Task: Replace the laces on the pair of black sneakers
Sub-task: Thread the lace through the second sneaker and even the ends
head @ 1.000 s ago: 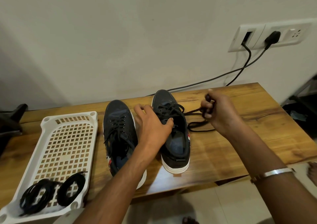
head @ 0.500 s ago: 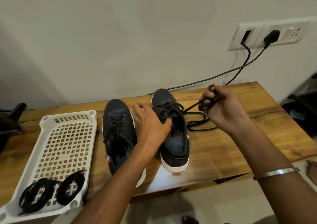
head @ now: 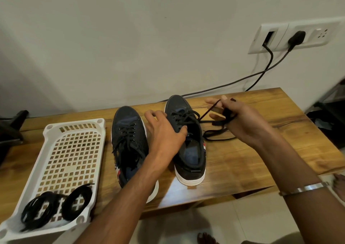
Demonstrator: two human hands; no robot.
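Two hands | left hand (head: 164,129) grips sneaker (head: 188,139) | right hand (head: 240,118) pinches lace (head: 209,111)

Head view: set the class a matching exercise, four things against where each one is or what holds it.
Things:
1. coiled laces
2. right sneaker
3. loose lace
4. left sneaker

States:
A. pulled by the right hand
B. steadied by the left hand
C. in the white tray
D. fully laced, beside the tray

Pairs: 1-C, 2-B, 3-A, 4-D

Glossy wooden table (head: 242,159), white plastic basket (head: 56,131)
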